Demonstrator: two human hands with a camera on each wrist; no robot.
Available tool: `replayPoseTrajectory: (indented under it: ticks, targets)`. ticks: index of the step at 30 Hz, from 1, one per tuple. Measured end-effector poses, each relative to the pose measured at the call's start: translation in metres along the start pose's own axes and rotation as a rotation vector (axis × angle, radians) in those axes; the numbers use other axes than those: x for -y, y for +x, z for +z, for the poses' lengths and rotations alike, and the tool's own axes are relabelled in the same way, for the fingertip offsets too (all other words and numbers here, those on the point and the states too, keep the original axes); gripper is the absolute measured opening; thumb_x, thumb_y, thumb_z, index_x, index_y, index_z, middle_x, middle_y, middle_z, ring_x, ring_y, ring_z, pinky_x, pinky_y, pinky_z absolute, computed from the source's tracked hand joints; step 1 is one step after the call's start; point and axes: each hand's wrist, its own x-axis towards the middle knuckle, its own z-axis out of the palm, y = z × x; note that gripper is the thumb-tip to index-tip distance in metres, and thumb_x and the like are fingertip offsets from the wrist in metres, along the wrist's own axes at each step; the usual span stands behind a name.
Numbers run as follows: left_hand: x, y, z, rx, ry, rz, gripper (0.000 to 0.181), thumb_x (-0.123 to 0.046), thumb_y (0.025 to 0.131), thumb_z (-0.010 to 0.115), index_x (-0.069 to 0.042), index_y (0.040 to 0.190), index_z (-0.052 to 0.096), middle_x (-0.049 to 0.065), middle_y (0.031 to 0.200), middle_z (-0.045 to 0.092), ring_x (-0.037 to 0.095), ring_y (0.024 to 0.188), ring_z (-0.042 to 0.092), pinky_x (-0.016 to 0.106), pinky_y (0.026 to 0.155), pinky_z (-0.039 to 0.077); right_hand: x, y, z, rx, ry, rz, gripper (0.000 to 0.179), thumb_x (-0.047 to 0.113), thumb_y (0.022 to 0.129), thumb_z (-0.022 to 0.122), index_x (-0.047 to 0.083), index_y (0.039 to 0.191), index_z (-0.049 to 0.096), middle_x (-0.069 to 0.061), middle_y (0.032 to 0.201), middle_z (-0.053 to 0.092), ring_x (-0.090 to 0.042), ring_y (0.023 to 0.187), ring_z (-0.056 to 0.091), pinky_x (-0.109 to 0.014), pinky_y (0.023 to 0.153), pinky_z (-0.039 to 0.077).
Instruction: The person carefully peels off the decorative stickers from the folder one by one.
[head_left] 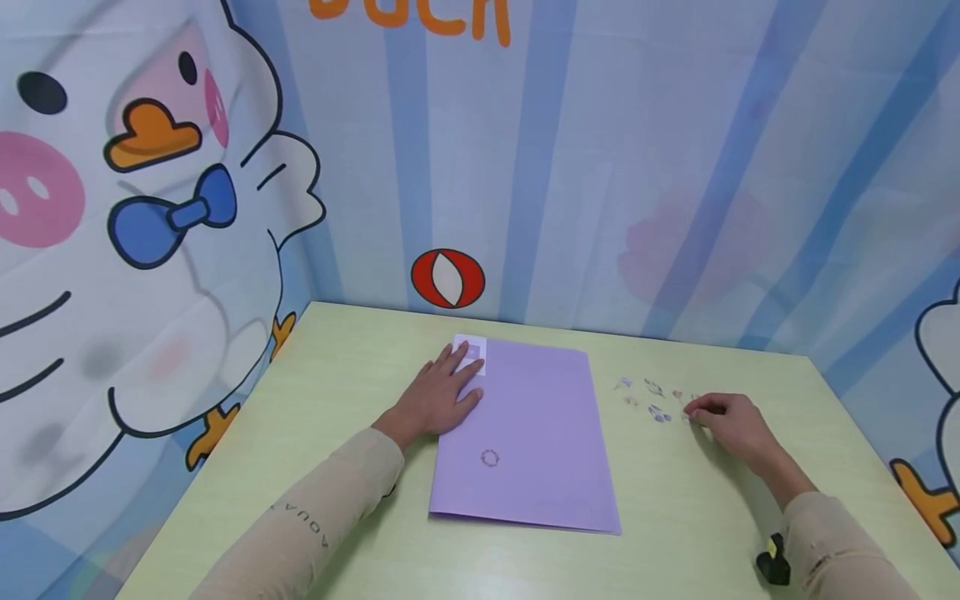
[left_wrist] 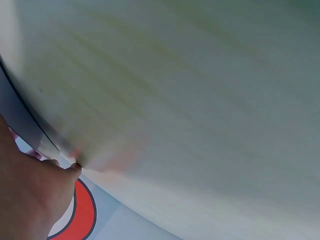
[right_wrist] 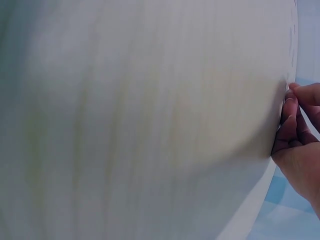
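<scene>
A purple folder point(head_left: 536, 433) lies flat on the table, with a white label point(head_left: 481, 343) at its upper left corner and a small dark ring-shaped mark point(head_left: 490, 458) lower down. My left hand point(head_left: 441, 398) rests on the folder's upper left side, fingers spread and partly over the label. To the right of the folder lie several small sticker-like cutouts, among them a purple one point(head_left: 659, 414) and a leafy one point(head_left: 654, 387). Thumb and forefinger of my right hand point(head_left: 727, 423) pinch together at a small sticker point(head_left: 687, 416) at that group's right end, covering most of it.
The pale wooden table point(head_left: 360, 358) ends at a patterned curtain point(head_left: 480, 167) along the back and sides. A small black object with a yellow patch point(head_left: 774, 562) shows beside the right sleeve.
</scene>
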Motion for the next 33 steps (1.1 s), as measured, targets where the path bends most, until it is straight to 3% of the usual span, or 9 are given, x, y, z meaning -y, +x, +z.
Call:
replayPoseTrajectory:
  ticks: [9,17,21,28,33]
  targets:
    - [0.001,-0.001,0.0,0.006,0.011,-0.006,0.068,-0.056,0.11,0.034,-0.025,0.17,0.028,0.006,0.179,0.007,0.035,0.164,0.004,0.058,0.128,0.018,0.002,-0.001,0.002,-0.021,0.014,0.013,0.028,0.017,0.109,0.056,-0.002,0.12,0.074,-0.025,0.128,0.067,-0.025,0.096,0.058,-0.036,0.075,0.048]
    - [0.001,-0.001,-0.001,0.003,0.008,-0.006,0.068,-0.056,0.11,0.035,-0.025,0.17,0.029,0.007,0.179,0.008,0.034,0.164,0.004,0.058,0.128,0.018,0.0,0.0,0.003,-0.047,0.009,-0.003,0.026,0.013,0.11,0.056,-0.003,0.12,0.073,-0.029,0.133,0.064,-0.033,0.109,0.06,-0.036,0.081,0.048]
    - [0.001,-0.001,-0.002,-0.014,-0.001,-0.002,0.067,-0.055,0.11,0.036,-0.024,0.169,0.031,0.007,0.179,0.01,0.035,0.164,0.006,0.058,0.128,0.019,0.004,0.001,0.003,-0.06,0.021,0.001,0.027,0.014,0.11,0.055,-0.004,0.121,0.072,-0.026,0.126,0.067,-0.029,0.102,0.06,-0.032,0.075,0.049]
    - [0.0,-0.002,-0.002,-0.012,-0.004,-0.003,0.067,-0.055,0.11,0.036,-0.024,0.169,0.031,0.008,0.178,0.011,0.035,0.164,0.006,0.059,0.128,0.019,0.028,0.004,0.015,-0.093,-0.026,-0.006,0.027,0.018,0.107,0.06,-0.004,0.117,0.072,-0.017,0.108,0.071,-0.026,0.092,0.065,-0.033,0.071,0.049]
    - [-0.001,-0.002,-0.003,0.0,-0.008,0.0,0.068,-0.055,0.109,0.036,-0.024,0.169,0.03,0.008,0.179,0.01,0.035,0.164,0.005,0.059,0.128,0.019,0.058,0.003,0.033,-0.105,-0.075,-0.129,0.024,0.016,0.105,0.063,-0.003,0.115,0.073,-0.014,0.103,0.073,-0.026,0.091,0.066,-0.035,0.071,0.051]
